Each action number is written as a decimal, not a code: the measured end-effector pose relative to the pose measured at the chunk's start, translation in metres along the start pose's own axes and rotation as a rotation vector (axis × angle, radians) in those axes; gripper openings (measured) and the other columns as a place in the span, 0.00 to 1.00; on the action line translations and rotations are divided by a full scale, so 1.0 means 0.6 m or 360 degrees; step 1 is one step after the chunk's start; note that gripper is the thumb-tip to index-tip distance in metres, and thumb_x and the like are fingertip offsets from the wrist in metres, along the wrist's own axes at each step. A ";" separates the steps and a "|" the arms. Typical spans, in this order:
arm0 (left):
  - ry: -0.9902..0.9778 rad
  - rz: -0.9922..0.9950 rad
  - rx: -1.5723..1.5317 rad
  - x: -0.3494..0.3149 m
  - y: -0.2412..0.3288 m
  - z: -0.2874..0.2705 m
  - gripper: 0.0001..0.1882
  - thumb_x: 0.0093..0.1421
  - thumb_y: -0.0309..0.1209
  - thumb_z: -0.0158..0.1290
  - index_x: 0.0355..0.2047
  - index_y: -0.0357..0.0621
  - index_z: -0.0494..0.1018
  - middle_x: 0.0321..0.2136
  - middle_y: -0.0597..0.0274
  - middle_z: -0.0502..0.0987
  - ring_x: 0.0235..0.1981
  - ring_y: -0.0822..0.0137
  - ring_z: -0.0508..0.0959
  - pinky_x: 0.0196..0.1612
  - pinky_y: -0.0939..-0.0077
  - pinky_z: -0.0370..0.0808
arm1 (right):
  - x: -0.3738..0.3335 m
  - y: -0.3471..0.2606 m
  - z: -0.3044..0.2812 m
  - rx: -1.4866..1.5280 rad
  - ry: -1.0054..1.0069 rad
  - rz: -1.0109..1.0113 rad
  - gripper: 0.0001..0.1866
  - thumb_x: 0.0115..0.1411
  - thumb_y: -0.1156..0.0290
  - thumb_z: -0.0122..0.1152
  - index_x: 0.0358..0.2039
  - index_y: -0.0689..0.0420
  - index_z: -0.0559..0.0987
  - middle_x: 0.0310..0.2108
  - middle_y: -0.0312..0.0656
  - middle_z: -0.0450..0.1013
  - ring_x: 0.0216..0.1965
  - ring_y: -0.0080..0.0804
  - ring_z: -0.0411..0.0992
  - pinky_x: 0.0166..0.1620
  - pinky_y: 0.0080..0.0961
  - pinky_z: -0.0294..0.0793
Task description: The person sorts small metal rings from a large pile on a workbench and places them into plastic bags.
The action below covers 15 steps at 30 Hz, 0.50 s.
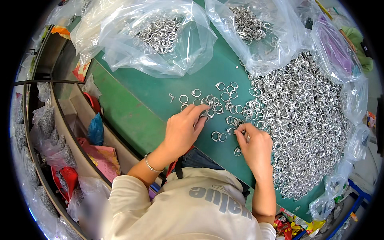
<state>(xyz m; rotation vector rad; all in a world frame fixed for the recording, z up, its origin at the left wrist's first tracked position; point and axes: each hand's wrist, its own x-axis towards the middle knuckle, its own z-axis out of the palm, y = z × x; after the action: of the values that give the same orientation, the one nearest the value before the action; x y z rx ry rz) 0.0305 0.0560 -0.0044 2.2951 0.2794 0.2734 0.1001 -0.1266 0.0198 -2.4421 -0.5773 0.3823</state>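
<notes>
My left hand [182, 130] is closed in a pinch at the middle of the green table [136, 116], with a silver ring [205, 115] between thumb and forefinger. To the right, my right hand [256, 150] also pinches; a bit of silvery metal shows at its fingertips, seemingly another ring, mostly hidden by the fingers. Loose silver rings [225, 96] lie scattered just beyond both hands. A pair of rings [219, 136] rests between the hands, nearer to me. Beside my right hand spreads a large heap of silver rings [304, 132].
Two clear plastic bags with rings inside, one at the far middle [192, 52] and one farther right [276, 52], stand on the table. Curved shelving [80, 140] with bagged parts runs along the left. Crumpled plastic [346, 164] edges the heap; colourful wrappers [296, 226] lie at lower right.
</notes>
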 end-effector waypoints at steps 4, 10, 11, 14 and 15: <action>-0.0186 -0.0151 -0.0351 -0.013 0.000 -0.028 0.16 0.49 0.23 0.56 0.40 0.44 0.71 0.18 0.65 0.65 0.16 0.72 0.65 0.20 0.78 0.64 | -0.021 -0.005 -0.012 0.0318 0.0065 0.0084 0.05 0.54 0.71 0.57 0.27 0.59 0.75 0.11 0.36 0.66 0.11 0.28 0.64 0.18 0.23 0.60; -0.0395 -0.0676 -0.1504 -0.020 0.042 -0.021 0.12 0.53 0.24 0.55 0.39 0.39 0.72 0.16 0.74 0.63 0.17 0.82 0.60 0.20 0.87 0.57 | -0.028 -0.029 -0.002 0.1836 -0.0071 0.0570 0.11 0.62 0.67 0.49 0.33 0.61 0.76 0.11 0.27 0.57 0.14 0.12 0.54 0.18 0.12 0.53; -0.0194 -0.0439 -0.1154 -0.022 0.032 -0.019 0.13 0.52 0.24 0.56 0.39 0.39 0.71 0.15 0.73 0.62 0.16 0.81 0.60 0.19 0.86 0.57 | -0.029 -0.010 0.008 0.1514 -0.0003 0.0410 0.10 0.60 0.69 0.53 0.36 0.61 0.76 0.12 0.31 0.61 0.12 0.16 0.56 0.17 0.14 0.55; 0.0262 -0.0061 -0.0368 -0.029 0.004 -0.010 0.17 0.49 0.25 0.59 0.40 0.40 0.71 0.14 0.69 0.60 0.15 0.78 0.60 0.18 0.84 0.58 | -0.012 -0.010 0.011 0.0117 0.0280 -0.0244 0.11 0.55 0.71 0.57 0.39 0.59 0.75 0.15 0.36 0.66 0.12 0.25 0.63 0.17 0.21 0.60; 0.0323 -0.0122 -0.0292 -0.028 0.001 -0.013 0.18 0.48 0.25 0.60 0.40 0.40 0.70 0.13 0.68 0.59 0.15 0.78 0.61 0.18 0.83 0.59 | -0.002 -0.009 0.020 -0.0139 0.0392 -0.0417 0.13 0.51 0.72 0.60 0.38 0.57 0.75 0.18 0.40 0.68 0.16 0.33 0.68 0.18 0.27 0.65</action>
<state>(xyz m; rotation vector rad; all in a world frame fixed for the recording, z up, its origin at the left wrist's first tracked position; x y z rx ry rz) 0.0124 0.0564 -0.0007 2.0733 0.4261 0.4741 0.0923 -0.1174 0.0138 -2.4057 -0.8057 -0.0510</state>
